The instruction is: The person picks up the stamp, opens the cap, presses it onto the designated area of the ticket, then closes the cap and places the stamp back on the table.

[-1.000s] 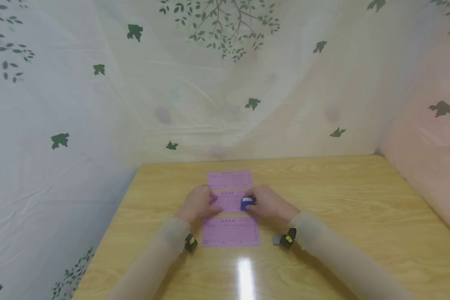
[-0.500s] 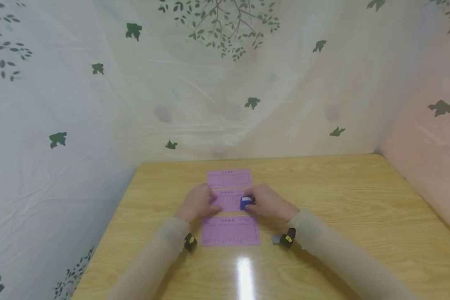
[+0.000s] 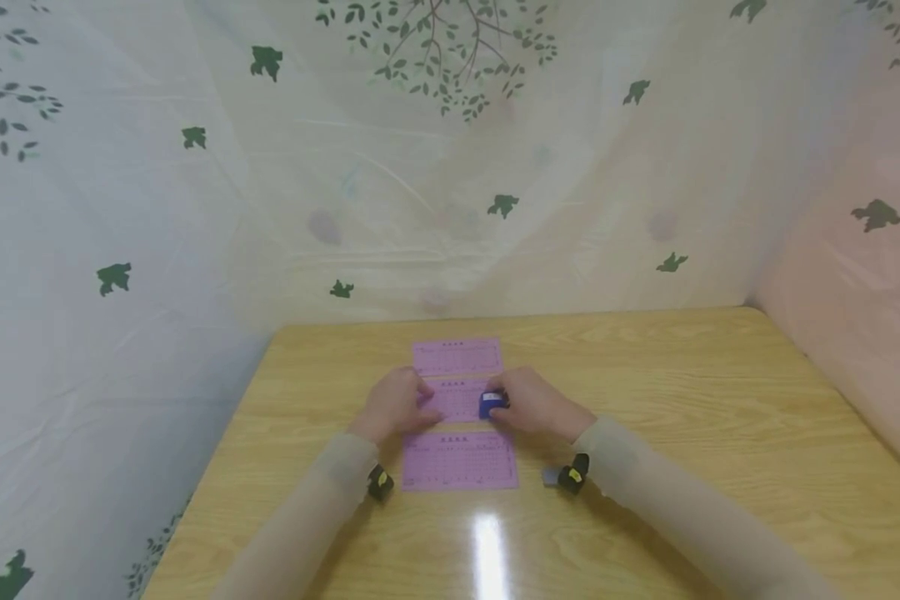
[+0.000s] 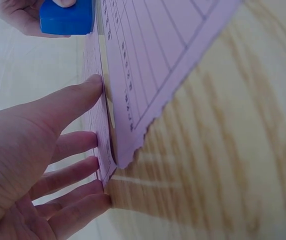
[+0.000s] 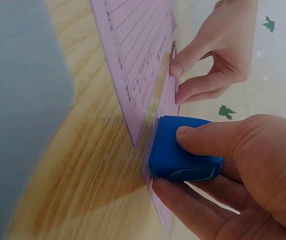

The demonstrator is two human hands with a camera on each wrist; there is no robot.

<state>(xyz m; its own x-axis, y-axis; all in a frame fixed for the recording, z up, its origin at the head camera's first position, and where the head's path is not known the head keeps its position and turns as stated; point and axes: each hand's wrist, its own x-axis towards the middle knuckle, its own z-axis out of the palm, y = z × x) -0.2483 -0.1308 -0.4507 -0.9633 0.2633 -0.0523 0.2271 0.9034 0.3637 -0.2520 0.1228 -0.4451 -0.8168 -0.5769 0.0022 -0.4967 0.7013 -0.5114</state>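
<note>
In the head view, three pink printed slips lie in a column: a far slip, a middle slip and a near slip. My right hand grips a blue stamp on the right end of the middle slip. In the right wrist view, the thumb lies on one side of the stamp and fingers wrap its other side, its base against the paper. My left hand rests thumb and extended fingertips on the middle slip's left end; the left wrist view shows the fingers along its edge.
The wood-grain table runs back to a hanging pale cloth with leaf and bird prints. A small grey piece shows beside the right wrist camera. Glare lies on the table near the front.
Both hands, the stamp and the slips keep their places; the head view has only shifted slightly.
</note>
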